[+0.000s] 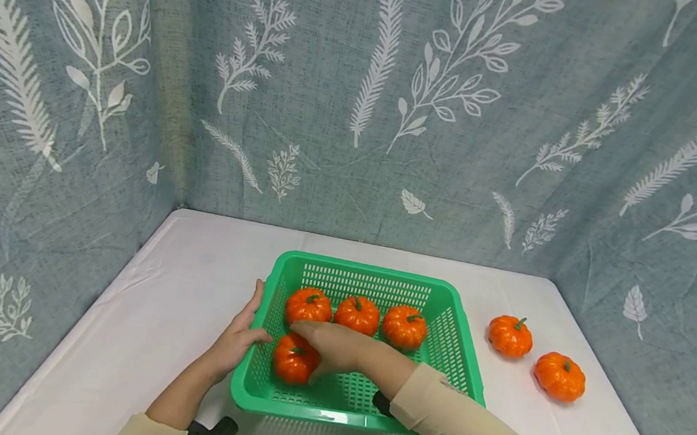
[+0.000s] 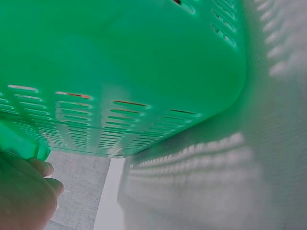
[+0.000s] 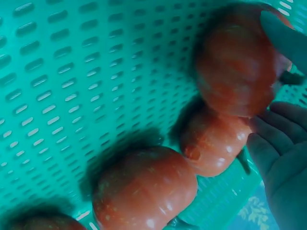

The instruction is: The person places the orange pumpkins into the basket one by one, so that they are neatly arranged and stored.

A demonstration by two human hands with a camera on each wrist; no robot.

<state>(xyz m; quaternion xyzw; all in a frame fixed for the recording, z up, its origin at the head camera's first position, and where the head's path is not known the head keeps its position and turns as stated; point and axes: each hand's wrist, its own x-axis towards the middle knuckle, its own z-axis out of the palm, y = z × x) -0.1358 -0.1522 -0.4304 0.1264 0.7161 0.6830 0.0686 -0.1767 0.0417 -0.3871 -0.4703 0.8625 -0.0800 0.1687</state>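
In the head view, a green basket sits on the white worktop, before a grey-blue curtain. The left hand holds its left rim, thumb over the edge and the other fingers along the outside. The right hand reaches in, fingers and thumb curved round the front-left pumpkin. Three more pumpkins stand in a row behind it, and a loose pair lies on the worktop to the right of the basket.

In the left wrist view, the slotted wall of the basket fills most of the picture; the left hand shows at lower left, against the rim, two fingertips past it.

In the right wrist view, the thumb lies across the gripped pumpkin, at upper right; the other fingers are side by side near its stem.
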